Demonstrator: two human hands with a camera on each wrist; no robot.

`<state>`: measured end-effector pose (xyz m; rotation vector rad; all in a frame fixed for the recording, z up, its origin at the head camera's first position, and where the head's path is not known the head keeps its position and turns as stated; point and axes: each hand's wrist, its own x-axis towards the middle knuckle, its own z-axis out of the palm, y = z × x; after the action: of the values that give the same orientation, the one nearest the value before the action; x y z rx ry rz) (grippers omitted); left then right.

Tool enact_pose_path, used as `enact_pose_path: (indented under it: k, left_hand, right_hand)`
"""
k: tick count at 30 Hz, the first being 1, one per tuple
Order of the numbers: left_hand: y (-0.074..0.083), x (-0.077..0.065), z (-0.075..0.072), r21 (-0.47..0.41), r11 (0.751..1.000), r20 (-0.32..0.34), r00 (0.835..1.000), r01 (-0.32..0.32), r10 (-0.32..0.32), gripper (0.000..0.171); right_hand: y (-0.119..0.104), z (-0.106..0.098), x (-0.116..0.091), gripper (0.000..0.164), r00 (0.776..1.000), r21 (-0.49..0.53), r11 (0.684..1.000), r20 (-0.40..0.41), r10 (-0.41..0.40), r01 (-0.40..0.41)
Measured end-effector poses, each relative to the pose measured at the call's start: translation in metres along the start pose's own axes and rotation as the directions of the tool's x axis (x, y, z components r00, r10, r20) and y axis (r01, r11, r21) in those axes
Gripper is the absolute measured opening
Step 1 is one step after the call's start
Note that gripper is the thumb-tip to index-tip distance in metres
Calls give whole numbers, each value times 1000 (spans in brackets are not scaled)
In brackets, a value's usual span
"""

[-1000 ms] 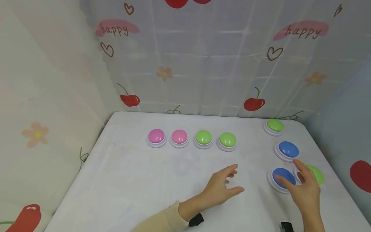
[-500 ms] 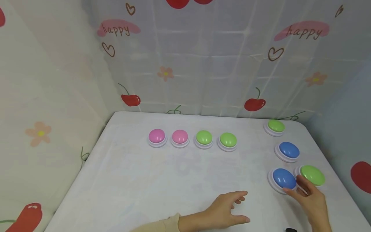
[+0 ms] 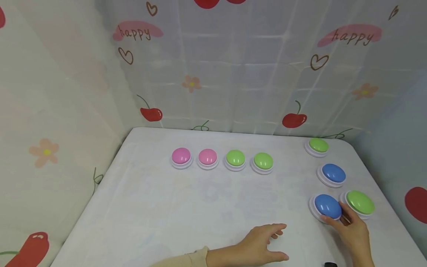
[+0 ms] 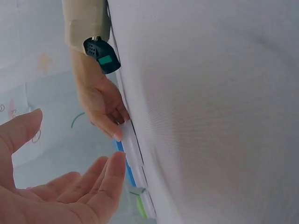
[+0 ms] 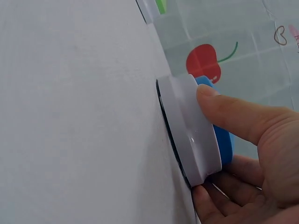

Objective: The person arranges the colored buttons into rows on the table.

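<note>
Left of the nearest green-domed plastic button (image 3: 361, 202), my right hand (image 3: 354, 231) pinches a glossy blue-domed plastic button (image 3: 328, 205), probably light, rigid, best held by its white base (image 5: 187, 133); contact partly hidden. Farther left, my left hand (image 3: 261, 243) lies spread.

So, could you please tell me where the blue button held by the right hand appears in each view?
Head: blue button, lower right.
Left wrist: blue button, left of centre, below the middle.
Right wrist: blue button, right of centre, side-on.
Shared landmark: the right hand, visible in all three views.
</note>
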<state>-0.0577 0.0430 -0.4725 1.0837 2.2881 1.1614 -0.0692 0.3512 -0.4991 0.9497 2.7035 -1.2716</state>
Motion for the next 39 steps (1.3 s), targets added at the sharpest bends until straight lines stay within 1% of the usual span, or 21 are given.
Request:
enact_pose_path:
  k: [4,7,9,11,14,16,18,19,20,22,24,26,30,34,35,37,39]
  left_hand:
    - [0,0,-1,21,1000,-4,1000,-2,2,66]
    - [-1,1,-2,24,1000,-5,1000,6,-6,66]
    - [-2,2,-5,15,1000,-18,1000,19,-19,64]
    - [-5,4,-9,0,1000,-50,998,26,-26,63]
    - [-11,8,-20,-54,998,-130,990,37,-44,61]
    - [-15,11,-29,-94,995,-194,979,38,-56,59]
    - [-18,12,-39,-130,990,-254,964,46,-78,59]
    - [-18,12,-44,-146,988,-279,956,52,-91,59]
    - [-19,12,-48,-146,988,-306,947,51,-94,59]
    - [-21,11,-58,-150,987,-347,932,56,-105,62]
    - [-22,8,-67,-151,986,-368,922,65,-117,66]
    - [-25,4,-76,-142,987,-380,917,69,-119,71]
    - [-33,-7,-97,-147,986,-391,910,84,-135,76]
    - [-45,-21,-122,-157,984,-409,901,89,-147,72]
    - [-48,-25,-127,-157,983,-413,898,93,-151,70]
    - [-54,-34,-138,-155,983,-423,892,102,-159,67]
    - [-60,-43,-148,-152,981,-435,883,119,-175,65]
  right_hand:
    - [1,3,1,96,999,24,999,-29,31,-30]
    - [0,3,2,95,998,33,998,-37,53,-52]
    - [-3,3,0,95,997,27,998,-32,65,-64]
    - [-11,2,-4,96,998,37,998,-19,58,-57]
    - [-28,7,-13,100,1000,43,999,28,13,-14]
    - [-41,12,-21,100,996,61,996,63,-67,63]
    - [-55,19,-30,97,981,65,984,90,-174,168]
    - [-62,22,-34,95,968,71,972,102,-231,224]
    - [-69,25,-38,93,950,77,955,110,-293,286]
    - [-84,33,-46,88,905,95,913,126,-406,397]
    - [-99,41,-53,84,858,117,870,145,-492,479]
    - [-112,50,-59,81,814,142,831,171,-556,538]
    - [-136,68,-69,77,737,203,765,209,-643,611]
    - [-159,87,-76,75,657,280,693,223,-720,664]
    - [-164,92,-77,74,642,293,679,226,-733,673]
    - [-176,104,-79,74,618,306,658,229,-752,688]
    - [-188,115,-82,74,605,307,648,232,-762,697]
